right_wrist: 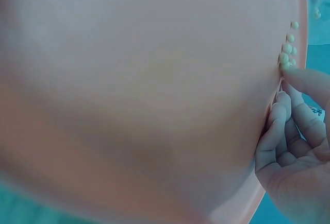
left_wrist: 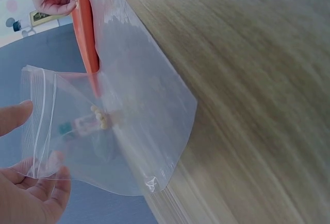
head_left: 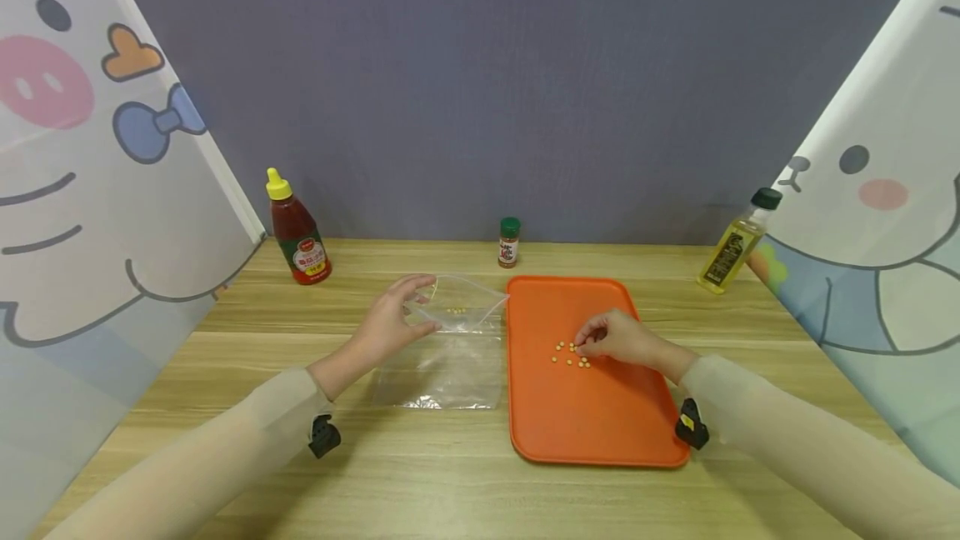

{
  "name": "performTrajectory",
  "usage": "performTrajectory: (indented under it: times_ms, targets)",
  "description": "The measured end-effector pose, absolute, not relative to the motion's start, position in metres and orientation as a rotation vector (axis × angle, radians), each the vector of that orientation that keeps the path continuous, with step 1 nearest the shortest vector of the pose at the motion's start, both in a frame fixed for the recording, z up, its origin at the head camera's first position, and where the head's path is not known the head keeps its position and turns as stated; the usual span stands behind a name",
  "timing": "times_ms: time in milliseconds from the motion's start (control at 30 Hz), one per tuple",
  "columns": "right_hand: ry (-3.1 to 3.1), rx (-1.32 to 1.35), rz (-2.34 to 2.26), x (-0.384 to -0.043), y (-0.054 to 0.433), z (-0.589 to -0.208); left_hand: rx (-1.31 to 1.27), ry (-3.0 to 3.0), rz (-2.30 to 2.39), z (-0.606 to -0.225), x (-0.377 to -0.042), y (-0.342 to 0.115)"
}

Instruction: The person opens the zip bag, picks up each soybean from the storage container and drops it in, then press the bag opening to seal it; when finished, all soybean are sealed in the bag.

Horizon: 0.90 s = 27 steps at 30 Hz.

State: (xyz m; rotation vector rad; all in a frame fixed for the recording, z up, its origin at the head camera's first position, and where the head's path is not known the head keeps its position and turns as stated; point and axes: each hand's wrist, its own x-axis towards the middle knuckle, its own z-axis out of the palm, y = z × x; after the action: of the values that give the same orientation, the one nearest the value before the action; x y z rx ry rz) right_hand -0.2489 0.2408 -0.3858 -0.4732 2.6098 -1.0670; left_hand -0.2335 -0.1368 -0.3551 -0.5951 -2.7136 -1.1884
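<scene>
My left hand grips the mouth of a clear zip bag, which lies on the table with its top edge raised and gaping. In the left wrist view, curled fingers hold the zip edge from below, while the thumb is at its other side. Several soybeans sit inside the bag. Over the orange tray, my right hand reaches down among loose soybeans. Thumb and forefinger pinch at a soybean beside a short row of others; the fingertips partly cover it.
A ketchup bottle stands at the back left. Behind the tray's left corner is a small green-capped spice jar, and an oil bottle stands at the back right. A grey partition closes off the table's far side.
</scene>
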Motion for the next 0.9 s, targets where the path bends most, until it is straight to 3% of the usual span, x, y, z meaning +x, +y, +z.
performTrajectory:
  times_ms: [900]
  targets:
    - [2.604,-0.594,-0.989,-0.2479,0.2387,-0.3828,-0.601,-2.727,-1.201,-0.3547,-0.2335,-0.1353]
